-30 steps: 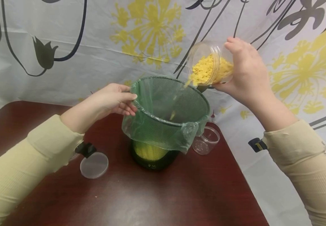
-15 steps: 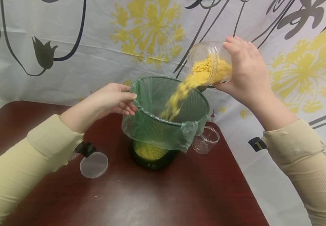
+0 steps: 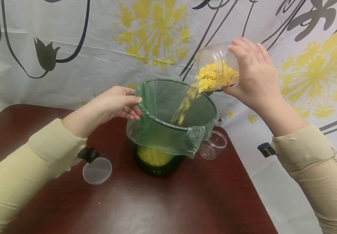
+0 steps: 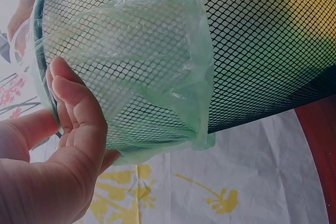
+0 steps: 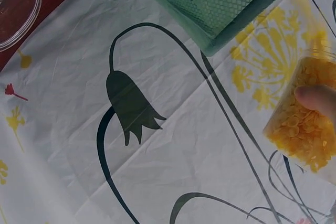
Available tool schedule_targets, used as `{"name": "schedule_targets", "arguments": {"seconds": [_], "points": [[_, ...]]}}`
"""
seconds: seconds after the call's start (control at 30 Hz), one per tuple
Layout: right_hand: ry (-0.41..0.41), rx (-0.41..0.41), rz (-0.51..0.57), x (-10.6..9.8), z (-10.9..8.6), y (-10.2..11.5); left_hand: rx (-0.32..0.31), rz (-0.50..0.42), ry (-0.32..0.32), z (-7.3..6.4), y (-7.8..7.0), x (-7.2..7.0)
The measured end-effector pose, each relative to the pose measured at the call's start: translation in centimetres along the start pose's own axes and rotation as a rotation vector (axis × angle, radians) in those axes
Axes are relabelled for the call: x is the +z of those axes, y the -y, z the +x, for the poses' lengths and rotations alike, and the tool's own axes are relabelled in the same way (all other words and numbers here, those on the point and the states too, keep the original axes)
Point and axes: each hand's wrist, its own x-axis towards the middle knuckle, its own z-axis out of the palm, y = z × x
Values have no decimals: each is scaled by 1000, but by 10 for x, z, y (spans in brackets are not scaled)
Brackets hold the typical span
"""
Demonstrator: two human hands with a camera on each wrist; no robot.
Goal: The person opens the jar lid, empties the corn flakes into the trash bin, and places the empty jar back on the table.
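Observation:
A dark mesh wastebasket (image 3: 156, 154) stands on the table, lined with a green plastic bag (image 3: 162, 138) folded over its rim. My left hand (image 3: 114, 102) pinches that rim at its left side; the left wrist view shows the thumb and fingers (image 4: 79, 103) on either side of it. Above the basket's right edge, my right hand (image 3: 256, 73) grips a clear plastic jar (image 3: 210, 53) tipped on its side, mouth toward the basket. Yellow flakes (image 3: 215, 76) lie in the jar and fall from its mouth into the lined basket. More yellow shows through the lower mesh.
Behind the basket's right side, a second clear jar (image 3: 213, 146) stands without a lid. A clear round lid (image 3: 97, 171) lies on the dark red table (image 3: 145, 208) at the left. A white patterned sheet (image 3: 77, 81) hangs close behind.
The falling flakes went from a thin trickle to a thick stream, and are thinner again now. The right hand tilts the jar slightly further down. My left hand stays in place.

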Motion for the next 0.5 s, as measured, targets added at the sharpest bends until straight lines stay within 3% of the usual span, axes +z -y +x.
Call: {"name": "schedule_targets", "arguments": {"seconds": [0.5], "points": [[28, -101, -68, 0, -1, -1, 1, 2, 1, 0, 0, 0]]}}
